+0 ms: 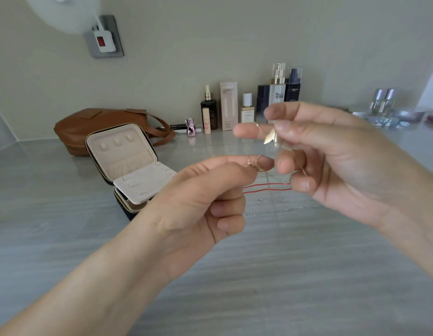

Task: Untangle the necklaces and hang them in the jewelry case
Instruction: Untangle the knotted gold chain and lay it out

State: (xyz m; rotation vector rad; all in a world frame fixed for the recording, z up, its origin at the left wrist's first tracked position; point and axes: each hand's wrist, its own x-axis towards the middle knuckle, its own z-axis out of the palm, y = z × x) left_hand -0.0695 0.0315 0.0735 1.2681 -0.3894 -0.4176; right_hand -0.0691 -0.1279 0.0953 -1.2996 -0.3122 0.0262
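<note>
My left hand (210, 192) pinches a thin gold chain (255, 164) between thumb and forefinger, raised above the grey table (235, 275). My right hand (332, 163) pinches the same chain higher up, where a small gold pendant (269, 138) hangs, blurred. A red cord necklace (266, 187) lies on the table under the hands, and a silver chain (271, 210) lies just in front of it. The jewelry case (128, 166) stands open to the left, with a beige lining, hooks in the lid and a flap folded forward.
A brown leather bag (99, 124) sits behind the case. Several cosmetic bottles (247, 107) line the wall at the back. Glass bottles and a tray (390, 110) stand at the far right. A wall socket with a plug (104, 37) is up left.
</note>
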